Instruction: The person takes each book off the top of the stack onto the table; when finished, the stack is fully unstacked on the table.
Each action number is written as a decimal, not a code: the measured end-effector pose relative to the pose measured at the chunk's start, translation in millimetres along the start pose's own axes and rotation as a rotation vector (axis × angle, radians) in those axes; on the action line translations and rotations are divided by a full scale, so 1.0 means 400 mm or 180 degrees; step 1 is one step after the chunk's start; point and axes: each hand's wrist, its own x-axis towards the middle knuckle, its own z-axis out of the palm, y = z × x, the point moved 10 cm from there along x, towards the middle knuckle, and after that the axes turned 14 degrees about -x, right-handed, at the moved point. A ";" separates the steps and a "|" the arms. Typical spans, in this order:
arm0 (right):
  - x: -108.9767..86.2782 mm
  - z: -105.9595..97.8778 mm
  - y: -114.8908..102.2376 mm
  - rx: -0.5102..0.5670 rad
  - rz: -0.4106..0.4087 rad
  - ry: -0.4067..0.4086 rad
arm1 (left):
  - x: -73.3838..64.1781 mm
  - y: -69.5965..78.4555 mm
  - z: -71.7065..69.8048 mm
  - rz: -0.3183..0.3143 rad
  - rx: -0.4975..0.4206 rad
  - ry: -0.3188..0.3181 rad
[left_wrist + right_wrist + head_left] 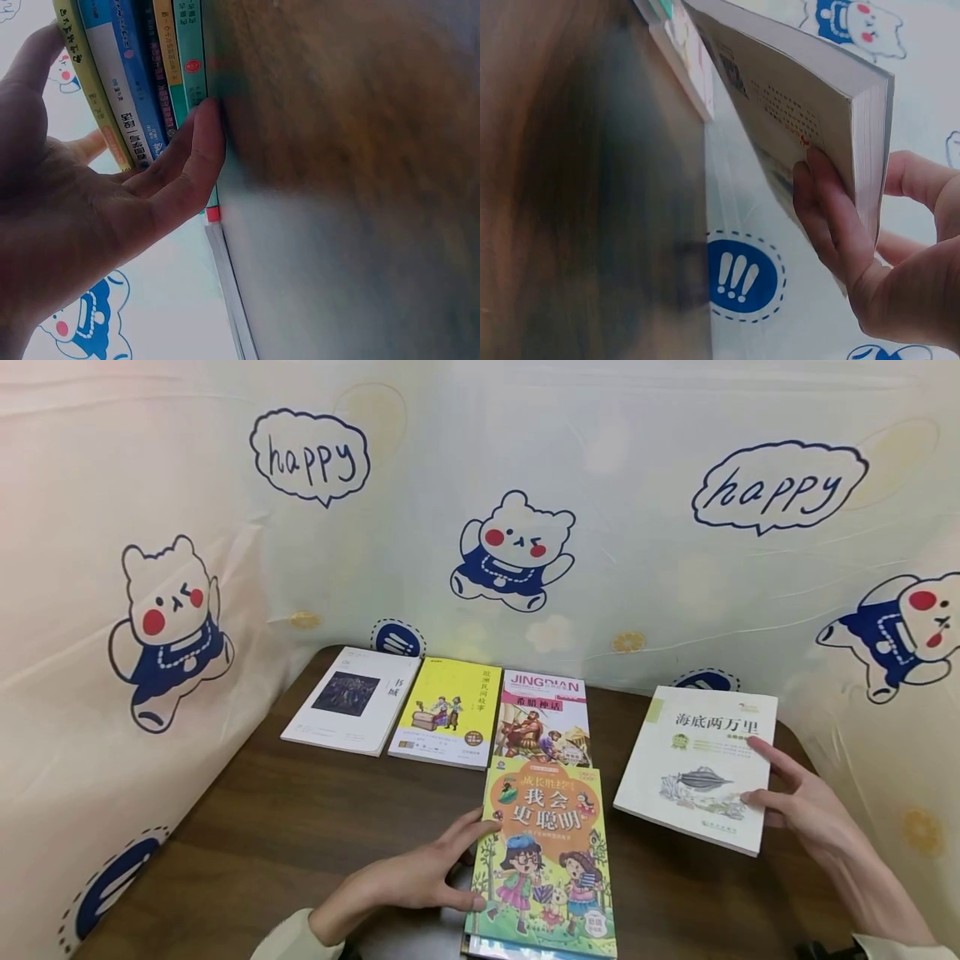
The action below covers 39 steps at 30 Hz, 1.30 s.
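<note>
My right hand (798,793) holds a white paperback (693,760) by its right edge, thumb and a finger on the front cover. In the right wrist view other fingers (829,202) press its back cover, and the book is raised off the table. My left hand (431,864) grips the left side of a stack of books (551,852) with a green and orange cover on top. The left wrist view shows several coloured spines (124,75) between thumb and fingers. The stack's lowest book lies against the table.
A white book with a dark picture (337,702), a yellow book (446,714) and a pink and white book (543,718) lie in a row along the table's back. The stack overlaps the pink book's lower edge in the head view. A printed curtain (615,568) surrounds the brown table (300,835).
</note>
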 end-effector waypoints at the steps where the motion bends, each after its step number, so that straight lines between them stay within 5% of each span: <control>1: 0.010 0.000 -0.001 -0.0096 0.0010 -0.0019 | 0.000 0.001 -0.001 0.0005 0.0009 0.0002; 23: 0.160 0.027 0.036 -0.0668 0.0362 -0.0262 | -0.001 -0.008 0.002 -0.0023 -0.0051 0.0013; 39: 0.261 0.037 0.007 -0.1384 0.0292 -0.0305 | -0.004 -0.003 0.001 -0.0068 -0.0074 0.0014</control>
